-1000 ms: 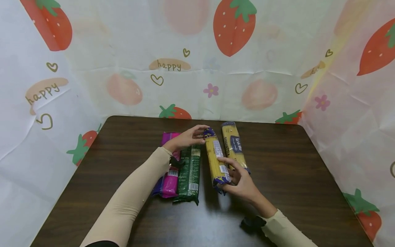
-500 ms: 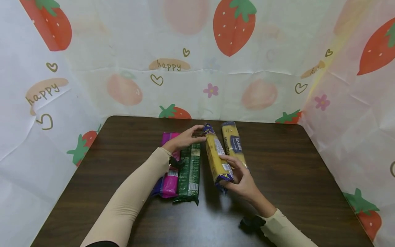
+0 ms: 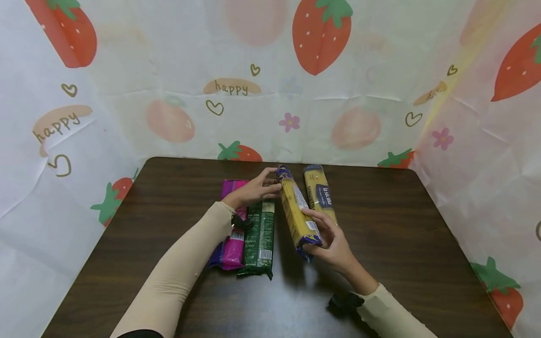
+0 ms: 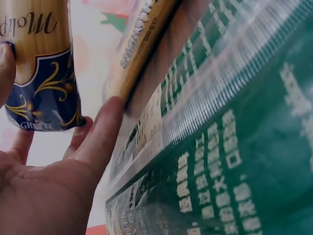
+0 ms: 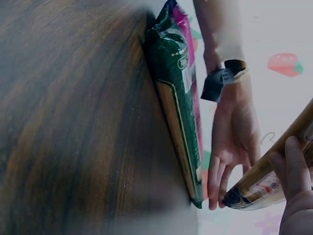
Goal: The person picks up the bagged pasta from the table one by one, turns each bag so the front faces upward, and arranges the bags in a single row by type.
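My right hand grips the near end of a yellow and navy spaghetti pack, thumb on one side and fingers on the other. The pack hangs over the table, tilted, its far end raised. My left hand is at that far end, fingers spread. In the left wrist view, the left fingers reach past the pack's navy end. Beneath the left wrist lie a green spaghetti pack and a pink and purple pack. A second yellow pasta pack lies just right of the held one.
The dark wood table carries all the packs. A white cloth with strawberry prints hangs behind it and along both sides. Black straps with small black devices are on both wrists.
The held spaghetti pack has turned about its length and risen slightly, its far end going up and its near end shifting right with my right hand. The left hand has barely moved.
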{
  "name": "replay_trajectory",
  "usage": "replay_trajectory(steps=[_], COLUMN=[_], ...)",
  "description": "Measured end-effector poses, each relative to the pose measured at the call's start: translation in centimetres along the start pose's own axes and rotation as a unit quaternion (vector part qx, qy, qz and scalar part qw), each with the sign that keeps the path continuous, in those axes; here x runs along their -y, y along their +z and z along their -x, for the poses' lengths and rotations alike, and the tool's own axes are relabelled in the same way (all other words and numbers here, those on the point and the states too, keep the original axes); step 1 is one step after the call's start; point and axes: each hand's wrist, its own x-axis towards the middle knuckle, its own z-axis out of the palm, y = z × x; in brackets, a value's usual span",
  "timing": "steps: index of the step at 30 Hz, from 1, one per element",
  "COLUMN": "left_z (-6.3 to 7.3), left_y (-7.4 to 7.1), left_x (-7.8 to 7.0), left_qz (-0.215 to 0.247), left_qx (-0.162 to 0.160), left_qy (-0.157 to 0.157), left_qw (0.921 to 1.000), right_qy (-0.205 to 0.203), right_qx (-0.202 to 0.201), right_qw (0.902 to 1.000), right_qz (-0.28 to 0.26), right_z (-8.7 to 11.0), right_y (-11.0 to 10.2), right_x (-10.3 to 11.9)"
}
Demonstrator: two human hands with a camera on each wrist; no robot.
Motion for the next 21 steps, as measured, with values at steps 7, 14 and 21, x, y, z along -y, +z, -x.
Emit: replay_trajectory(steps=[7,14,21], left_z=[0.05,0.09,0.32], left_y=[0.13,0.18,-0.03], left_x=[-0.11,-0.32,-0.57], left_qz=[0.026,0.041,0.035], left_qx=[-0.022,-0.064,-0.106], left_qy=[-0.005,-0.001,0.003], left_qw=[0.9994,0.9971,0.9938], right_qy=[-0.006,0.013,0.028], right_qx=[0.002,-0.003,-0.009], right_qw=[1.0000,0.9997,0.9983], right_qz=[0.003,0.019,0.050], right_z=[-0.02,-0.04,-0.13], right_y=[-0.38,-0.39,-0.74], right_x=[-0.14,0.26,0.41])
